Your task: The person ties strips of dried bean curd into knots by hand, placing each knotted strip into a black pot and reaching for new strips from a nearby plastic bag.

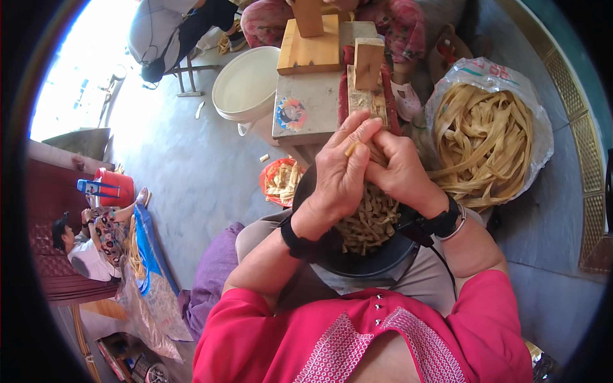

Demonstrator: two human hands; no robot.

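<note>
My left hand (345,169) and my right hand (403,171) come together above a dark bowl (357,265) on my lap. My left fingers are pressed together and reach over the front of my right hand, whose fingers are curled. A small tan bit shows by my left thumb. Brownish material shows between the palms, but what they grip is mostly hidden. Short, twisted brown strip pieces (367,223) fill the bowl below. Just beyond my fingertips, a worn wooden board (365,100) with an upright wood block (369,64) lies on red cloth.
A plastic bag (543,140) of long tan strips (482,140) stands at right. Left of the bench (306,96) are a white bucket (246,83) and a red bag of pieces (281,182). A person sits across the bench; another sits far left by a red bucket (118,188).
</note>
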